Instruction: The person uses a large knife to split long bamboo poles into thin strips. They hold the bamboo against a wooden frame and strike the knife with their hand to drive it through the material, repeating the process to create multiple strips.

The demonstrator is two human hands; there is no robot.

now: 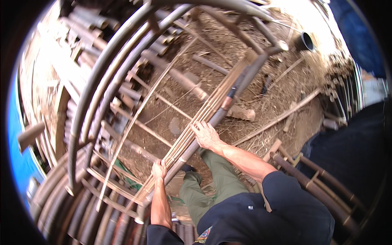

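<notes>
one bamboo frame [189, 152]; left hand [159, 169] fingers curled over slats [178, 145], right hand [207, 135] fingers spread

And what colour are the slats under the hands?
Light tan; the slats show best in the head view.

Right hand [207, 136] set farther forward, left hand [159, 169] nearer the torso [241, 214]

I can see the left hand closed, its fingers curled in and bunched together, with the left forearm [161, 204] bare and running almost straight out; the right hand lies palm down and flatter, fingers loosely spread, its back turned up, while the right forearm [245, 159], bare as well, slants inward from the elbow, the two hands well apart and the legs [222, 175] showing between the arms
</notes>
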